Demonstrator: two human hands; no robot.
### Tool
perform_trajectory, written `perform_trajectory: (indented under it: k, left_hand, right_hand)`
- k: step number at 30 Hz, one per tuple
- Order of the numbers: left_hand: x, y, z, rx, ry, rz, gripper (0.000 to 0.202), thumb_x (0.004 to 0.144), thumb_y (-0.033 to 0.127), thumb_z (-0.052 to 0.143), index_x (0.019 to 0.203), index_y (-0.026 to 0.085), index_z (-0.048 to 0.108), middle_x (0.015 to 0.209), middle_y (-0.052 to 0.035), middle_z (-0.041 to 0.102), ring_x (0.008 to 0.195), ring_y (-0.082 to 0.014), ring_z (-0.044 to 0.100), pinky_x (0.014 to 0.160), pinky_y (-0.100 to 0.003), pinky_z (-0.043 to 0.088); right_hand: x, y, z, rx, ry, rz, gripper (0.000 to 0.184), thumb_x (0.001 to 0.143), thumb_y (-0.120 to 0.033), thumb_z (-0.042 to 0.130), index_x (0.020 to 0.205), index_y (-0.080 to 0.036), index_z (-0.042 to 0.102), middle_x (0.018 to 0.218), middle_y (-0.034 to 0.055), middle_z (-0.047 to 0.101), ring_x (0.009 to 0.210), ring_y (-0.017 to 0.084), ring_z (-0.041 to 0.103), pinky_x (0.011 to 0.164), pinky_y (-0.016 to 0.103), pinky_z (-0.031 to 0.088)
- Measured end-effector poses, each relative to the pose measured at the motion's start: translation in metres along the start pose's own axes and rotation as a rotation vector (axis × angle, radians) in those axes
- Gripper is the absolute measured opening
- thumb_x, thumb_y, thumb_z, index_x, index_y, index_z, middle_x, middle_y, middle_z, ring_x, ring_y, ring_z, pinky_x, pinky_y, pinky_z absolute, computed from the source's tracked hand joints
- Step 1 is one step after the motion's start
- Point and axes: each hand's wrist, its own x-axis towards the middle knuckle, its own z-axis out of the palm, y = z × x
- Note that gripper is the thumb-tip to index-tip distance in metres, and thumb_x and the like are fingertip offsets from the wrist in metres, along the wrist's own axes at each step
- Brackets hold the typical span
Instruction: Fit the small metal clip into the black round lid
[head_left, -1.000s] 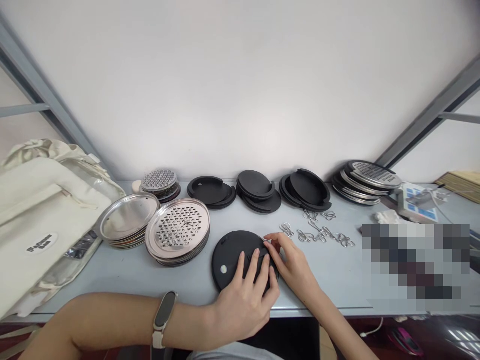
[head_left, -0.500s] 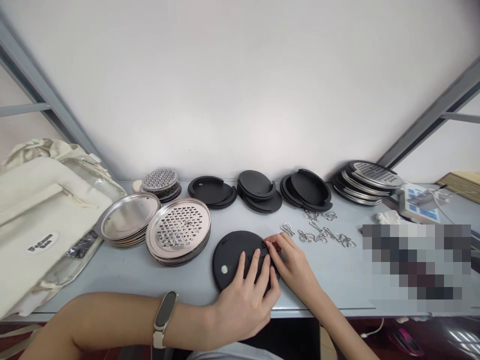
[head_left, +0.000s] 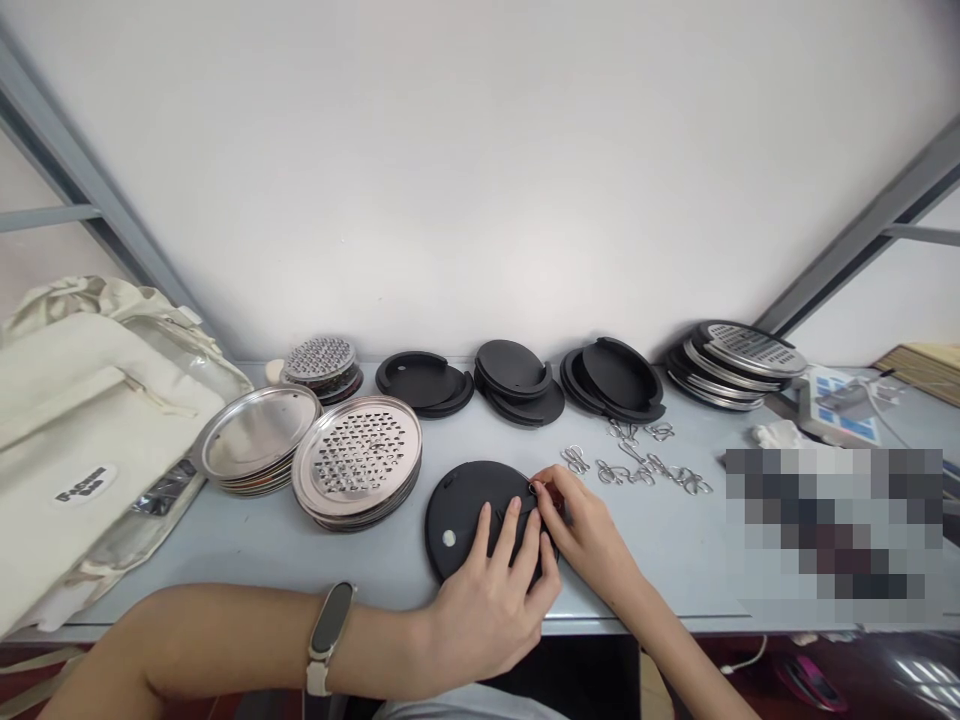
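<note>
A round black plastic disc (head_left: 457,495) with a small white dot lies on the desk in front of me. My left hand (head_left: 491,610) rests on it, fingers spread across its top. At the disc's upper right edge my right hand (head_left: 574,520) pinches with thumb and index finger. A bit of thin metal wire shows between those fingertips; most of it is hidden. It resembles the bent wire clips (head_left: 613,472) scattered just beyond that hand. Left of the disc stands a stack of round metal grater plates (head_left: 366,455), the top one perforated.
Farther left are plain round metal plates (head_left: 259,435) and a smaller grater stack (head_left: 319,360). Black round trays (head_left: 514,368) line the wall. Trays fitted with grater plates (head_left: 750,345) are piled at the right. A cream bag (head_left: 97,420) covers the left end.
The fingers of my right hand have shifted very slightly at the disc's edge. My left hand and the disc stay in place.
</note>
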Motion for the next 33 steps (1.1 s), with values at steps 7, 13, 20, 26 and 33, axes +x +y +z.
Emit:
perform_trajectory:
  k: [7, 13, 20, 26, 33]
  left_hand:
    - [0.0001, 0.0006, -0.0012, -0.007, -0.003, 0.0, 0.052, 0.095, 0.034, 0.033, 0.133, 0.001, 0.044, 0.138, -0.0271, 0.044, 0.129, -0.0446, 0.04, 0.101, -0.059, 0.029]
    - [-0.0002, 0.0003, -0.0001, -0.01, -0.004, -0.002, 0.052, 0.095, 0.034, 0.033, 0.133, 0.001, 0.044, 0.14, -0.0272, 0.042, 0.129, -0.0445, 0.039, 0.102, -0.059, 0.028]
    - [0.0004, -0.0005, -0.0015, -0.013, -0.012, 0.007, 0.051, 0.095, 0.034, 0.032, 0.133, 0.001, 0.044, 0.139, -0.0274, 0.043, 0.13, -0.0445, 0.039, 0.102, -0.059, 0.028]
    - [0.0, 0.0001, -0.0016, -0.019, -0.011, 0.005, 0.053, 0.095, 0.034, 0.033, 0.134, 0.0, 0.043, 0.139, -0.0276, 0.043, 0.13, -0.0448, 0.038, 0.101, -0.06, 0.028]
    - [-0.0001, -0.0007, -0.0014, -0.012, -0.009, 0.007, 0.054, 0.094, 0.036, 0.036, 0.134, 0.0, 0.043, 0.139, -0.0278, 0.043, 0.13, -0.0443, 0.038, 0.102, -0.06, 0.026]
  right_hand:
    - [-0.0008, 0.0019, 0.0003, -0.036, -0.007, -0.021, 0.015, 0.1, -0.027, 0.034, 0.093, -0.023, 0.047, 0.076, 0.0007, 0.057, 0.066, 0.017, 0.056, 0.064, 0.029, 0.045]
    - [-0.0008, 0.0035, 0.0002, -0.047, 0.004, -0.048, 0.015, 0.099, -0.024, 0.034, 0.095, -0.023, 0.049, 0.082, 0.0031, 0.062, 0.073, 0.018, 0.061, 0.069, 0.029, 0.049]
    - [0.0003, 0.0034, -0.0003, -0.037, -0.002, -0.064, 0.015, 0.098, -0.022, 0.036, 0.099, -0.023, 0.05, 0.092, 0.0053, 0.065, 0.085, 0.019, 0.064, 0.076, 0.031, 0.05]
    - [-0.0001, 0.0024, -0.0006, -0.031, -0.018, -0.054, 0.015, 0.099, -0.025, 0.035, 0.095, -0.023, 0.049, 0.086, 0.004, 0.063, 0.078, 0.018, 0.063, 0.073, 0.03, 0.05]
    - [-0.0003, 0.0042, 0.0003, -0.048, -0.029, -0.046, 0.014, 0.1, -0.026, 0.034, 0.093, -0.024, 0.046, 0.083, 0.003, 0.061, 0.073, 0.018, 0.062, 0.069, 0.031, 0.049]
